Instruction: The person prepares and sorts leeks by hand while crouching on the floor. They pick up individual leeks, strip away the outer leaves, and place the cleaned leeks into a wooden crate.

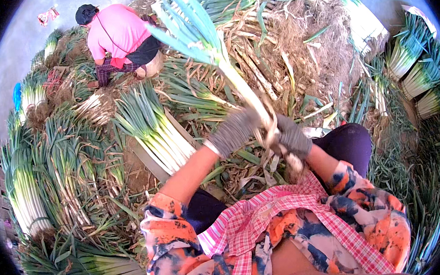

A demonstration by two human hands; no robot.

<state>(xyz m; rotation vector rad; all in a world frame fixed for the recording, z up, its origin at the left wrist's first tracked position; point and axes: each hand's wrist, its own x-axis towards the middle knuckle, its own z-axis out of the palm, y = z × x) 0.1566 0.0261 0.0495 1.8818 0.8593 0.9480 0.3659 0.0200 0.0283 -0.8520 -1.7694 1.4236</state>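
Observation:
A long green onion (239,81) slants up and away in front of me, its blue-green leaves at the far end and its roots (294,165) close to my lap. My left hand (237,131), in a grey glove, is closed at the pale stalk from the left side. Gripping the lower stalk near the root end is my right hand (291,136), gloved alike. A loose strip of dry outer skin hangs by the stalk between the hands. Motion blurs the fingertips. Left of my left forearm, a trimmed bunch of green onions (154,127) lies on a narrow board (149,161).
Untrimmed green onions with dry roots (316,52) are heaped ahead and to the right. Bunches (27,189) stand along the left, and more bunches (419,70) lie at the far right. A person in a pink shirt (119,34) crouches at the far left. Leaf scraps cover the ground.

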